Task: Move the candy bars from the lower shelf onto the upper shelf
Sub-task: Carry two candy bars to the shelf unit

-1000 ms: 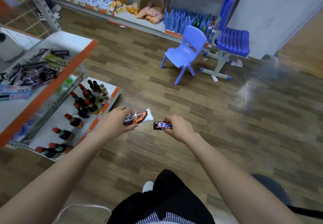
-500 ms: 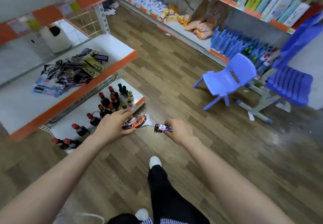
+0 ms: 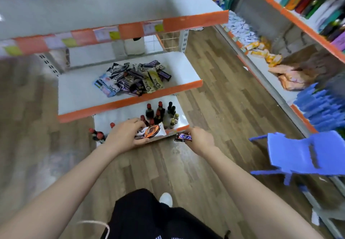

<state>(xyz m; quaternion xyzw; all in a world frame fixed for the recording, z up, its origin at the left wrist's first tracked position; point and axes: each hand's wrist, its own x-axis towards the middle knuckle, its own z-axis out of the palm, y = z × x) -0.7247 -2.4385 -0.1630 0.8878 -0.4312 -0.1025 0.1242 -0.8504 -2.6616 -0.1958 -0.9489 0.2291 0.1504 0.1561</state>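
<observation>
My left hand (image 3: 124, 136) grips a white and brown Dove chocolate bar (image 3: 151, 131) that sticks out to the right. A small dark Snickers bar (image 3: 183, 137) is held in my right hand (image 3: 200, 139). Both hands hover in front of the bottom shelf, below the lower shelf (image 3: 78, 93). On that lower shelf lies a pile of candy bars (image 3: 132, 79), right of its middle. Above it, the upper shelf (image 3: 104, 5) with its orange front edge shows a bare white top.
Dark bottles with red caps (image 3: 157, 113) stand on the bottom shelf (image 3: 121, 115) just beyond my hands. A blue plastic chair (image 3: 302, 154) stands on the wooden floor at the right. A long stocked shelf unit (image 3: 280, 56) runs along the right wall.
The view has swung left, so the shelf unit now faces me with the upper shelf in sight. Both hands keep their bars and are closer to the shelves.
</observation>
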